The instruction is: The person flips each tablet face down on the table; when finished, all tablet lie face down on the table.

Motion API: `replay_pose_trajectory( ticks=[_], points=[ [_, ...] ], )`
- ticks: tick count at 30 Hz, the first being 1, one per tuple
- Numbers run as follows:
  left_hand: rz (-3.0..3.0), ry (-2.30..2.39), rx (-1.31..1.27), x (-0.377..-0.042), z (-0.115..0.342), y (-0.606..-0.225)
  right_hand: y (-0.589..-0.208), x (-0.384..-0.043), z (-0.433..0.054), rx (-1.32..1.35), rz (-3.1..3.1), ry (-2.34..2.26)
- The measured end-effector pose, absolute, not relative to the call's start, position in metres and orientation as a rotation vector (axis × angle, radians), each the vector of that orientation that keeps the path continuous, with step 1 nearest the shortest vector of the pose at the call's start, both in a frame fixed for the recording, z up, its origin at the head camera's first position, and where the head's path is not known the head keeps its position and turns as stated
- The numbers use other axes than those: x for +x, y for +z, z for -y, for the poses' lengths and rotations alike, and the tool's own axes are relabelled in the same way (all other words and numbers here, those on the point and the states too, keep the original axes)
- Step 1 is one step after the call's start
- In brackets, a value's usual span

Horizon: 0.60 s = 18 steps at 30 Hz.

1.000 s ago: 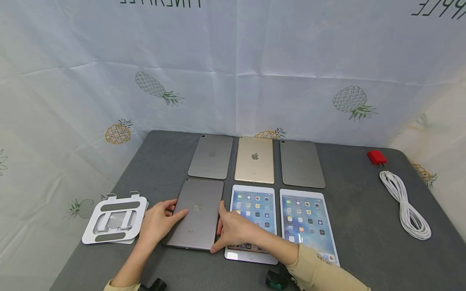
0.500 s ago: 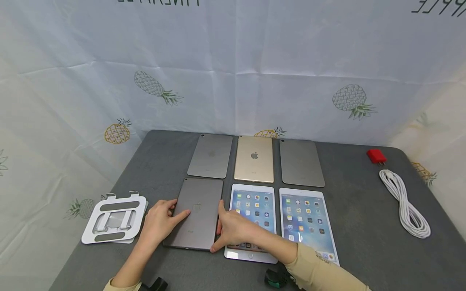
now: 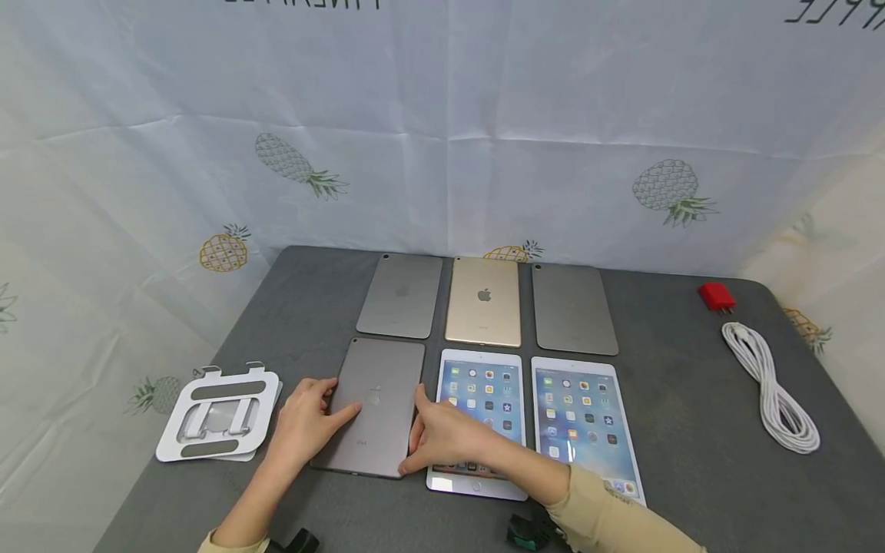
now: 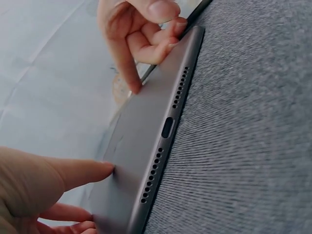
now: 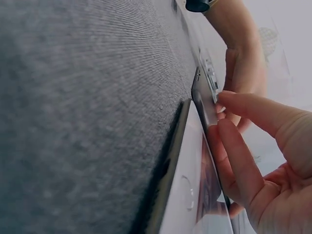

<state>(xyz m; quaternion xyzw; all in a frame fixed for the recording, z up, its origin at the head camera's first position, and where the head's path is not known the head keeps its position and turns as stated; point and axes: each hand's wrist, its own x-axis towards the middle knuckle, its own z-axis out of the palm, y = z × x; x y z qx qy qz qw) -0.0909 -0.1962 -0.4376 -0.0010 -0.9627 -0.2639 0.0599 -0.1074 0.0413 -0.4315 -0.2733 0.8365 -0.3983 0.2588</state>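
A dark grey tablet [image 3: 380, 376] lies face down at the left of the near row. My left hand [image 3: 302, 424] holds its left side, thumb on the back and the other fingers at the edge. My right hand [image 3: 449, 432] holds the right side, with the index finger along the edge and the thumb at the near corner. The left wrist view shows the grey tablet's [image 4: 141, 122] port and speaker holes facing me. Beneath my right wrist is a white tablet [image 3: 477, 384], screen up and partly covered. Another white tablet [image 3: 584, 415] lies to its right.
Behind lie a grey tablet [image 3: 401, 296], a gold tablet [image 3: 484, 307] and a darker one [image 3: 574, 311], backs up. A white folding stand [image 3: 256, 384] is at the left. A red charger plug [image 3: 716, 296] and coiled white cable [image 3: 770, 392] lie on the right.
My hands stay on the grey tablet in almost the same place. Its near end has shifted very slightly.
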Motion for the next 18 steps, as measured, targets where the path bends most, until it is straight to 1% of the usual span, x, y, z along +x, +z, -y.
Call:
replay_pose_trajectory(
  ticks=[8,13,18],
  points=[
    [2.909,-0.743,-0.023,-0.088,0.189,-0.440,-0.441,-0.106,-0.060,-0.732,-2.237,-1.298],
    [2.813,-0.768,-0.147,-0.089,0.180,-0.446,-0.442,-0.103,-0.080,-0.726,-2.308,-1.401],
    [2.716,-0.841,-0.299,-0.090,0.166,-0.450,-0.444,-0.097,-0.100,-0.574,-2.297,-1.581]
  ],
)
